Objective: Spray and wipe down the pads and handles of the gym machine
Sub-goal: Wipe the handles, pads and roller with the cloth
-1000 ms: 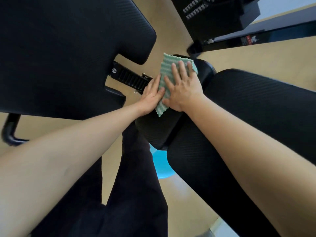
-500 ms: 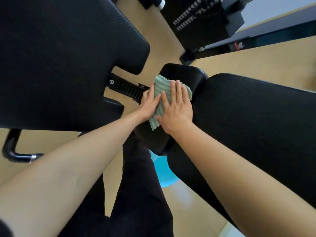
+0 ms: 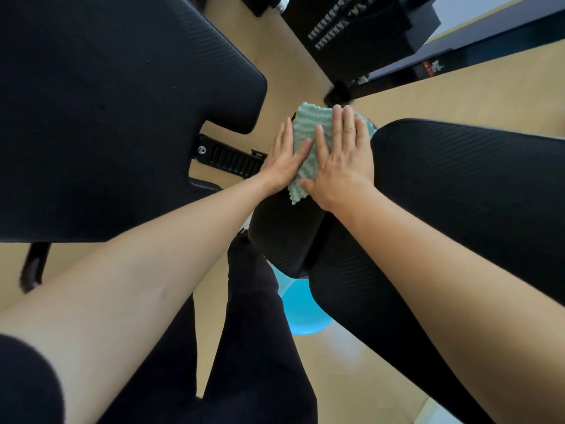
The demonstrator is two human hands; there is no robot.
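A green-and-white striped cloth [image 3: 308, 142] lies on the small black roller pad [image 3: 284, 237] in the middle of the view. My right hand [image 3: 342, 154] presses flat on the cloth with straight fingers. My left hand [image 3: 286, 160] lies flat against the cloth's left edge and the pad's side. A large black pad [image 3: 107, 117] fills the upper left. Another large black pad [image 3: 474, 194] sits to the right, touching the roller pad. No spray bottle is visible.
A black ribbed adjustment bar [image 3: 232, 159] joins the left pad to the roller. A black weight stack and frame [image 3: 367, 29] stand at the top. A light blue round object [image 3: 302, 310] sits on the tan floor below the roller. My dark trouser legs [image 3: 253, 347] stand below.
Both hands slid the cloth back along the roller pad towards me half a second ago, then forward again to its far end. The fingers lie flatter now.
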